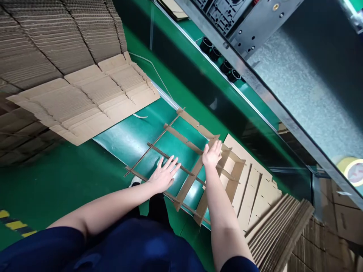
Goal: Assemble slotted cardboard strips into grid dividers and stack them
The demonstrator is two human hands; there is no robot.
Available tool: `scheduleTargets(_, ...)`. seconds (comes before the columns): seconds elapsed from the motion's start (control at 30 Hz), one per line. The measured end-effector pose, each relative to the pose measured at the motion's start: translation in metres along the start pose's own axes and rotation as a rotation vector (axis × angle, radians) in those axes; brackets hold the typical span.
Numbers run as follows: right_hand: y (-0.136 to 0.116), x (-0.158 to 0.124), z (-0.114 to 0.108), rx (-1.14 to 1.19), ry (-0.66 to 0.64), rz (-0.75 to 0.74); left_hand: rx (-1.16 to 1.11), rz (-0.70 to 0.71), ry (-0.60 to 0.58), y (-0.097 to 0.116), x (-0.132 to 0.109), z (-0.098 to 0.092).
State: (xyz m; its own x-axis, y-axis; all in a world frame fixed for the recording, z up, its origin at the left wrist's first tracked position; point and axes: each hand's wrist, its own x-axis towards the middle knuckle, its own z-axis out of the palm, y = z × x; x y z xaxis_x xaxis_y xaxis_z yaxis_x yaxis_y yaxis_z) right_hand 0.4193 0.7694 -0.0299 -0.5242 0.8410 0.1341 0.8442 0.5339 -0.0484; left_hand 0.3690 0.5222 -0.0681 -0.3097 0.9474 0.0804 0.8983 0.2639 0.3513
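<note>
A cardboard divider grid [189, 184] of interlocking slotted strips stands on the green bench top. My left hand [163, 176] is over the grid's near side with its fingers spread, holding nothing. Whether its palm touches the strip beneath it I cannot tell. Farther right, my right hand [212, 154] is at the top edges of the crossing strips, fingers stretched out and the thumb apart. The cross strip at the left end [151, 145] is thin and seen edge-on. Part of the grid is hidden under my right hand and forearm.
Tall bundles of folded cardboard [70, 34] stand at the left, with flat slotted sheets [99, 92] in front. More cardboard strips [272, 223] lie at the right. A metal-framed shelf [255, 81] overhangs the bench, holding a tape roll [353, 172]. Black cups [215, 53] stand below it.
</note>
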Motion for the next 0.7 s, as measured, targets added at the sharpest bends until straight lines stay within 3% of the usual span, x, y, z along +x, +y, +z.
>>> scheduleTargets(0.07,-0.002,0.003,0.004,-0.025,0.023,-0.035,-0.008,0.001,0.001,0.0,0.0,0.0)
scheduleTargets(0.2,-0.005,0.006,0.009,-0.035,-0.131,-0.105,-0.007,0.006,-0.005,0.001,0.0,-0.001)
scheduleTargets(0.27,-0.006,-0.001,0.003,-0.008,-0.098,-0.077,-0.006,0.0,-0.005,0.001,0.0,-0.002)
scheduleTargets(0.43,-0.01,-0.066,-0.008,0.064,0.108,-0.07,-0.014,-0.012,0.013,0.0,0.001,-0.004)
scheduleTargets(0.57,-0.016,-0.114,0.008,0.031,0.003,-0.153,-0.024,-0.015,0.032,0.002,0.002,-0.003)
scheduleTargets(0.7,-0.015,-0.121,0.003,0.046,-0.006,-0.152,-0.053,-0.022,0.076,0.007,0.001,-0.008)
